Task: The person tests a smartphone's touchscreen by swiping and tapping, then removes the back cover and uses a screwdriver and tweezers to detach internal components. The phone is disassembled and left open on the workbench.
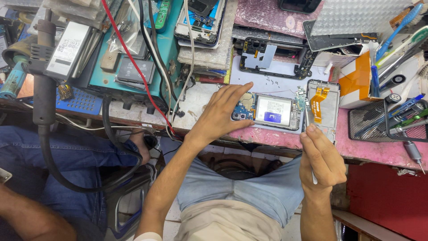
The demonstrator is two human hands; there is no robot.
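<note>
The left hand [221,114] lies flat with fingers spread, its fingertips pressing the camera end of an opened smartphone [267,111] on the pink bench [374,149]. The right hand [322,159] has its fingers pinched together on thin metal tweezers [309,117], whose tip reaches up past the fingertips between the phone's other end and a detached screen panel with an orange flex cable [322,107]

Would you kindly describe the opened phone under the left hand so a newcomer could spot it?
On the pink bench edge, the left hand rests on an opened phone lying flat. Unlike the neighbouring display panel with its orange ribbon, it shows a blue circuit board.
</note>
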